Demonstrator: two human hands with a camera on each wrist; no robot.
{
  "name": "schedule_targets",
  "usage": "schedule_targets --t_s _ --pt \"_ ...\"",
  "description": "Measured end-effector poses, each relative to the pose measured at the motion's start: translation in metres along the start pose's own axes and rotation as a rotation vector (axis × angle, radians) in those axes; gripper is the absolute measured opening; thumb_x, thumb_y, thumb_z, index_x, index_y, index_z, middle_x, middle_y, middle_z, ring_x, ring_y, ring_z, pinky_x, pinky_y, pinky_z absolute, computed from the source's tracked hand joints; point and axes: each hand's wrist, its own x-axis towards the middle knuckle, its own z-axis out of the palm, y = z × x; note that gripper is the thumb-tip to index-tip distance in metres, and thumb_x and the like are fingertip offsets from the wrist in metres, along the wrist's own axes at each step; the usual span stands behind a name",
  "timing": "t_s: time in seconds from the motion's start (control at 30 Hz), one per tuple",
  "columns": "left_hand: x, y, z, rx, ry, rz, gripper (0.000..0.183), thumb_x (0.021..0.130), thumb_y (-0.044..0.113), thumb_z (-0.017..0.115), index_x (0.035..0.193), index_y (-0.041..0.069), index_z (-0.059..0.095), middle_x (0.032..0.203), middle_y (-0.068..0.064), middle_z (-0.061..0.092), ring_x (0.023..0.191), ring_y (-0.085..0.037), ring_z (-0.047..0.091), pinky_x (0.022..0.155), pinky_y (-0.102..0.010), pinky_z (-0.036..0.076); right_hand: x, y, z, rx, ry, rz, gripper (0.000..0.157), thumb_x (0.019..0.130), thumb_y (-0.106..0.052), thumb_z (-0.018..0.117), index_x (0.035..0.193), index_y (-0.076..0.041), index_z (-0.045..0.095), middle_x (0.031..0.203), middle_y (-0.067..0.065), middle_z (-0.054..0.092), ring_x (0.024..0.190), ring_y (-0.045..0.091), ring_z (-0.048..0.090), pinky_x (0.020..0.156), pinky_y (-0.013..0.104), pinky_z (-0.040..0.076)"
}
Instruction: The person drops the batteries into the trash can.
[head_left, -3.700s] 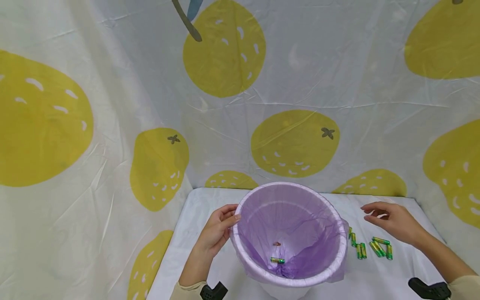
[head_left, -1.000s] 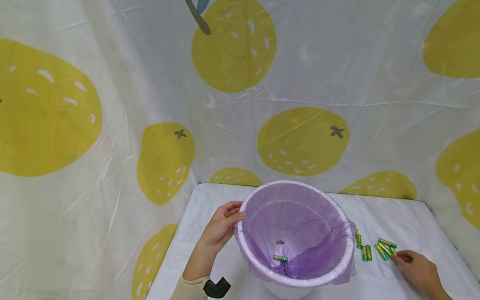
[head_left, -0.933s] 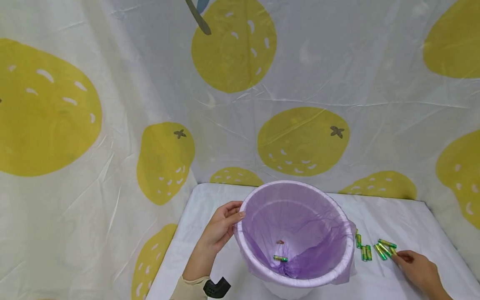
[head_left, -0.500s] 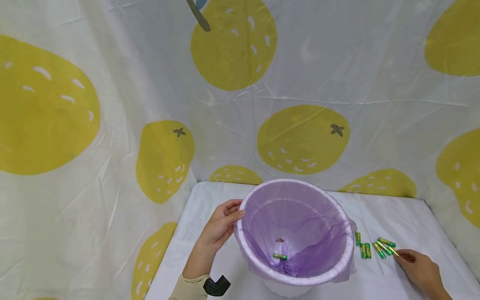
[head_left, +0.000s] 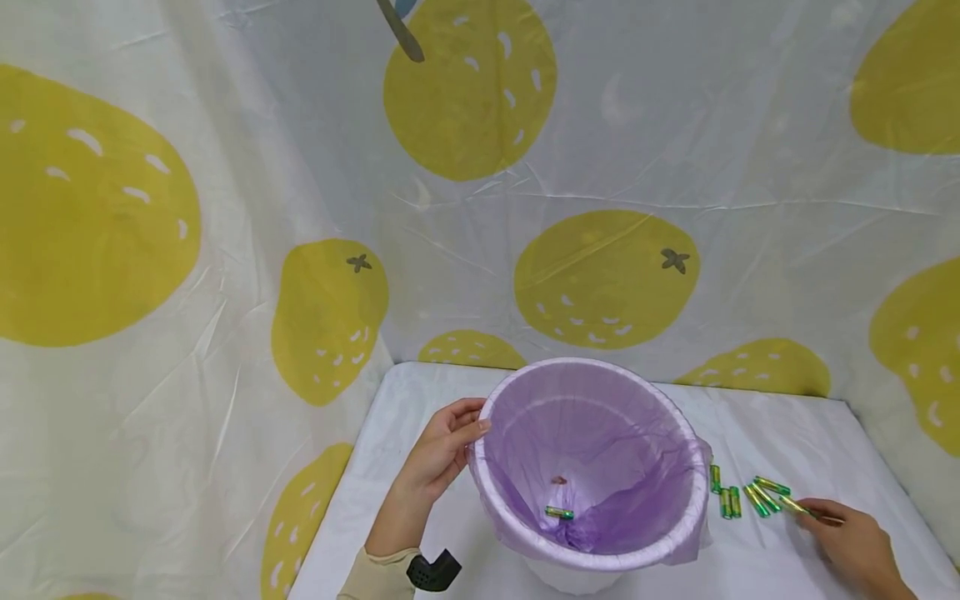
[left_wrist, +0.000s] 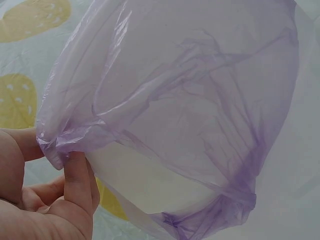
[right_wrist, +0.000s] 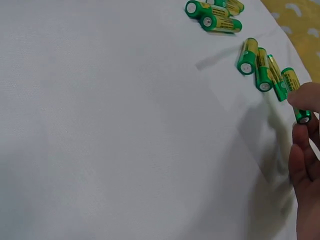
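My left hand (head_left: pixel 441 454) grips the left rim of a white bin (head_left: pixel 573 577) lined with a thin purple bag (head_left: pixel 540 442). In the left wrist view the bag's edge (left_wrist: pixel 75 137) folds over between thumb and fingers. Inside the bin lies a green and yellow battery (head_left: pixel 558 512), with a small reddish-brown bit (head_left: pixel 558 480) behind it. To the right of the bin, my right hand (head_left: pixel 855 537) pinches one battery (right_wrist: pixel 291 80) between thumb and fingers, low over the table. Right beside it lie several loose batteries (right_wrist: pixel 263 70).
More batteries (head_left: pixel 730 502) lie close to the bin's right side. A white cloth covers the table (head_left: pixel 435 387). Behind and to the sides hangs a pale curtain (head_left: pixel 720 133) printed with yellow fruit. A black wrist device (head_left: pixel 433 571) sits on the left sleeve.
From hovering above the batteries, my right hand has come down to the near right and taken hold of one, drawing it slightly right. My left hand keeps its grip on the rim.
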Motion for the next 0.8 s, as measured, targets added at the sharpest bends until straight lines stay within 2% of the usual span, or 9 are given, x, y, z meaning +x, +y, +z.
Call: schedule_targets --t_s 0.13,0.4,0.6,0.7,0.8 --pt "0.001 0.000 0.001 0.001 0.002 -0.002 0.039 0.096 -0.008 0.061 0.133 -0.012 0.050 0.105 -0.012 0.064 0.089 -0.016 0.067 0.076 -0.026 0.059 0.000 0.001 -0.005 0.017 -0.012 -0.016 0.054 0.094 -0.037 0.077 0.120 0.009 0.066 0.097 0.013 0.072 0.075 0.013 0.060 0.057 0.032 0.048" --pt "-0.001 0.001 0.001 -0.002 0.001 -0.003 0.039 0.096 -0.008 0.061 0.133 -0.012 0.049 0.104 -0.012 0.064 0.088 -0.016 0.067 0.076 -0.026 0.060 0.000 0.002 -0.006 0.020 -0.006 -0.040 0.049 0.098 -0.032 0.072 0.120 0.011 0.062 0.097 0.014 0.068 0.077 0.014 0.058 0.058 0.031 0.047" --pt "0.000 -0.001 0.000 -0.001 0.001 -0.010 0.039 0.096 -0.008 0.061 0.133 -0.011 0.050 0.104 -0.011 0.064 0.088 -0.016 0.067 0.075 -0.026 0.060 -0.002 -0.006 -0.018 -0.050 0.018 -0.184 0.043 0.102 -0.031 0.065 0.118 0.009 0.063 0.102 0.019 0.069 0.077 0.004 0.054 0.059 0.027 0.046" --pt "0.001 -0.001 0.000 0.000 -0.001 -0.005 0.038 0.096 -0.008 0.060 0.133 -0.011 0.050 0.104 -0.011 0.064 0.088 -0.016 0.067 0.075 -0.026 0.059 -0.002 -0.012 -0.022 -0.057 0.043 -0.244 0.038 0.103 -0.026 0.065 0.116 0.009 0.064 0.102 0.021 0.069 0.082 0.016 0.062 0.060 0.027 0.046" --pt "0.001 0.000 -0.001 0.001 -0.003 0.003 0.038 0.096 -0.009 0.060 0.132 -0.012 0.050 0.104 -0.011 0.065 0.088 -0.016 0.067 0.075 -0.026 0.060 -0.002 -0.020 -0.024 -0.057 0.054 -0.268 0.036 0.102 -0.025 0.067 0.116 0.009 0.064 0.102 0.023 0.069 0.086 0.026 0.065 0.059 0.026 0.047"
